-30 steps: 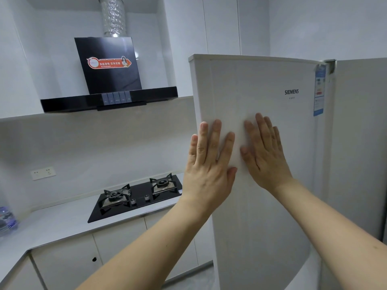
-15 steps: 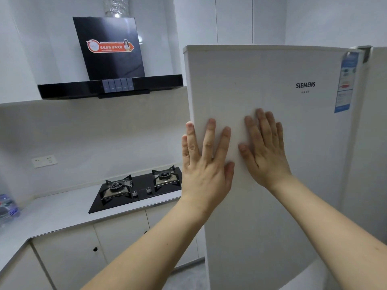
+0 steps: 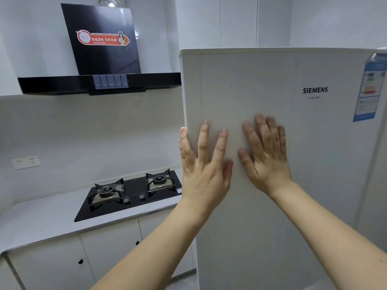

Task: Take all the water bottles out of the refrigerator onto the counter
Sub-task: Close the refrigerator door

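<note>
Both hands are up on the fridge door (image 3: 272,185), flat against the white panel. The left hand (image 3: 204,174) sits right at the door's left edge, fingers straight and spread, with the little finger lying along the very corner of that edge and the thumb angled in toward the other hand. The right hand (image 3: 266,158) is just beside it, palm down on the panel, fingers straight and closer together, thumb pointing back at the left thumb; the two thumbs are near but apart. Neither hand grips anything, both are simply pressing flat on the door. Bare forearms run down from both wrists to the bottom of the frame.

Up the door, to the right of the hands, there's the SIEMENS lettering (image 3: 315,90), and at the far right edge a blue and white label (image 3: 369,88) stuck upright on the panel. The door hides the inside of the fridge, so no water bottle can be seen from here.

Left of the door, the pale bench (image 3: 41,218) runs along the wall, with a black gas hob (image 3: 134,194) set into it, two burners and two small knobs at its front. White cupboards (image 3: 69,258) sit under the bench. Above the hob hangs a black extractor hood (image 3: 100,59) carrying an orange sticker, and a white wall socket (image 3: 26,162) sits on the wall well to the left.
</note>
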Motion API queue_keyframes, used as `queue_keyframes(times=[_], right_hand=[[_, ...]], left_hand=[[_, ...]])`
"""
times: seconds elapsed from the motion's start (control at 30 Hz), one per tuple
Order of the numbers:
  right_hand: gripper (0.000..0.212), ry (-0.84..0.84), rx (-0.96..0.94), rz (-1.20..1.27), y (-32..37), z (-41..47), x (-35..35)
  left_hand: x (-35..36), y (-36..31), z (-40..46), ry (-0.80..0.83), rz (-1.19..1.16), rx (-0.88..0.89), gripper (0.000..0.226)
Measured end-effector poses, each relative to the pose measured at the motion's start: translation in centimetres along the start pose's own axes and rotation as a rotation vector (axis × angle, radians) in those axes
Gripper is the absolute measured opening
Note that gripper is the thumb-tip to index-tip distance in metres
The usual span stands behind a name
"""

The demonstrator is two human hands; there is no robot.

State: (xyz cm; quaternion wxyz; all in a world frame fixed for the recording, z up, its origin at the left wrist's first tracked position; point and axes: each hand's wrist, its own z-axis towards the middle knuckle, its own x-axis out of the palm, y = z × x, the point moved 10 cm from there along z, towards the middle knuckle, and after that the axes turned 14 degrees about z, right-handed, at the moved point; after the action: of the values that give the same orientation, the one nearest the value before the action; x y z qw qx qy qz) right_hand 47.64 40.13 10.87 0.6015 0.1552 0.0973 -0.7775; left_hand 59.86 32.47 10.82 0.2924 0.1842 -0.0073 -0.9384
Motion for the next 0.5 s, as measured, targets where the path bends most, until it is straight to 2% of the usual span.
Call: queue_keyframes(times=[0.5], right_hand=[[0.064,-0.058,-0.017,-0.135,-3.0,2.8,5.9]], left_hand=[[8.8,3.7,2.8,-0.039,-0.131,0.042,0.064]])
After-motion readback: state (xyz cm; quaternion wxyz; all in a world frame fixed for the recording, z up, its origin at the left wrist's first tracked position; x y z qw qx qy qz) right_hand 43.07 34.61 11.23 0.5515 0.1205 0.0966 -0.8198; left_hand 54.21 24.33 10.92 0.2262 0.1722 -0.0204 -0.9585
